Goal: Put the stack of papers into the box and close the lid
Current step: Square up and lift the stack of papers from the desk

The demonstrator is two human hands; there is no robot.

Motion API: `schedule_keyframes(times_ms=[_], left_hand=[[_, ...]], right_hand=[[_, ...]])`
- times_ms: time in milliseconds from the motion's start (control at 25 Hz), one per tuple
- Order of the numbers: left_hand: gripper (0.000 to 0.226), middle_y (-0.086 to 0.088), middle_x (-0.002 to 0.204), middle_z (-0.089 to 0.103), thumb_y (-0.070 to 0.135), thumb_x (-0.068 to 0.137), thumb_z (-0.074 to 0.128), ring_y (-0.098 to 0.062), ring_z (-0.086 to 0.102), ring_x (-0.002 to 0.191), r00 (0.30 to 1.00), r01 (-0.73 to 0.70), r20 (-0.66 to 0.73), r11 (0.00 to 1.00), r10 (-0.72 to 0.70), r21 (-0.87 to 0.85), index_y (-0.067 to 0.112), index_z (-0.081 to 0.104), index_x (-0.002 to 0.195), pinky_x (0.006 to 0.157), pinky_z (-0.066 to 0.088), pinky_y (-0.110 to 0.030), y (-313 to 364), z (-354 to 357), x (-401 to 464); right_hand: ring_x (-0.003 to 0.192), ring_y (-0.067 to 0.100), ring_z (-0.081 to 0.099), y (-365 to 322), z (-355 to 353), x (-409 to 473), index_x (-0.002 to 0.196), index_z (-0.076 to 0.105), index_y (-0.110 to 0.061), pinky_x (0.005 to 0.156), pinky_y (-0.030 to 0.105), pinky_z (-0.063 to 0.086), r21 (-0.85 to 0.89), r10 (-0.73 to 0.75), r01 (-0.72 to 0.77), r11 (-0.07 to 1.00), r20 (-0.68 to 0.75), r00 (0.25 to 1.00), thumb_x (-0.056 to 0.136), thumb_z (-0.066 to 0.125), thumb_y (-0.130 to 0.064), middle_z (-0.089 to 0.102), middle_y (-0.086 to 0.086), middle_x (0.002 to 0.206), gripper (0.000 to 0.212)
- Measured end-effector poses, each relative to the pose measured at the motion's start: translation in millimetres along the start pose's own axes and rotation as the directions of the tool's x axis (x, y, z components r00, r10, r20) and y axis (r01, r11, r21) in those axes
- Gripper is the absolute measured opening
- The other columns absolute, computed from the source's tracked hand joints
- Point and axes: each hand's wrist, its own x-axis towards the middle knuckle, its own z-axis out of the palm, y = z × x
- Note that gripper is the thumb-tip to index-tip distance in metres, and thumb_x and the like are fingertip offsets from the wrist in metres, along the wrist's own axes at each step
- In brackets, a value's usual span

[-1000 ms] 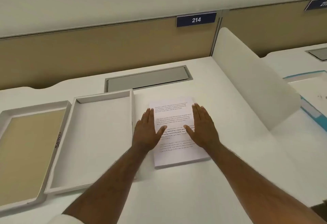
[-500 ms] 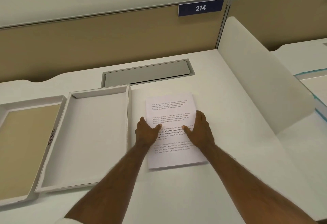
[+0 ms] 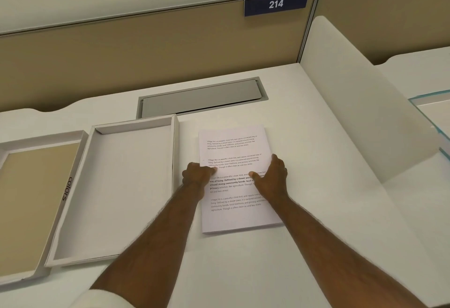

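Tan-lined and shallow, the lid (image 3: 36, 205) lies inside-up at the far left of the white desk (image 3: 243, 271), its near-left part cut off by the frame edge; the word "colors" runs along its right wall. Just beside it on the right sits the box (image 3: 117, 191), open and white inside, its long axis running away from the person and leaning slightly right at the far end. Right of the box, close to its wall but apart from it, the papers (image 3: 237, 217) lie flat on the desk, printed side up, long axis likewise running near to far, text reading from the person's side. The left hand (image 3: 197, 175) grips the stack's left edge, thumb on top of the sheet and fingers curled at the side. The right hand (image 3: 272, 176) grips the right edge, thumb laid on the print. Behind the papers a grey hatch (image 3: 202, 98) is set in the desk; at the right stands a white divider (image 3: 360, 103).
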Motion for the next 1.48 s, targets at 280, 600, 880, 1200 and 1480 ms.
schedule_keyframes(times_ms=[280,600,880,1200,1480], left_hand=[[0.038,-0.01,0.114,0.063,0.014,0.076,0.073,-0.027,0.065,0.088,0.989,-0.12,-0.096,0.99,0.113,-0.07,0.014,0.049,0.106,0.073,0.056,-0.037,1,13,-12],[0.053,-0.009,0.111,0.067,0.006,0.077,0.074,-0.03,0.067,0.095,0.997,-0.054,-0.056,0.976,0.043,-0.21,0.014,0.047,0.123,0.086,0.058,-0.044,-2,12,-11],[0.03,-0.011,0.107,0.074,0.005,0.079,0.075,-0.028,0.074,0.084,0.98,-0.169,0.035,0.904,0.198,-0.392,0.01,0.062,0.106,0.077,0.062,-0.047,-18,6,-20],[0.027,-0.017,0.102,0.071,0.001,0.071,0.075,-0.036,0.071,0.09,0.828,-0.303,0.231,0.754,0.511,-0.583,0.009,0.064,0.094,0.078,0.06,-0.049,-14,-17,-39],[0.024,-0.002,0.094,0.07,0.007,0.082,0.071,-0.016,0.073,0.082,0.754,-0.517,0.03,0.621,0.656,-0.59,0.02,0.052,0.088,0.069,0.06,-0.032,31,-22,-63]], right_hand=[[0.129,0.036,0.038,2,2,0,0.141,0.029,0.0,0.108,0.041,0.029,0.025,-0.019,0.019,0.999,-0.022,1.0,0.073,0.078,-0.023,0.044,0.017,0.138,0.087],[0.132,0.036,0.036,3,1,-1,0.143,0.028,0.0,0.11,0.041,0.029,0.027,-0.021,0.021,0.999,-0.019,1.0,0.074,0.078,-0.024,0.042,0.018,0.141,0.089],[0.133,0.031,0.038,5,-6,3,0.143,0.03,0.0,0.113,0.039,0.031,0.072,-0.002,0.003,0.997,-0.006,1.0,0.07,0.081,-0.024,0.043,0.017,0.142,0.092],[0.091,0.026,0.072,-2,-42,19,0.112,0.063,-0.004,0.082,0.044,0.059,0.583,0.071,-0.248,0.774,0.31,0.948,0.059,0.087,-0.035,0.074,0.009,0.104,0.067],[0.09,0.019,0.067,-48,-64,0,0.109,0.051,-0.015,0.075,0.031,0.056,0.56,-0.172,0.262,0.786,-0.209,0.963,0.083,0.069,-0.03,0.067,0.005,0.105,0.035]])
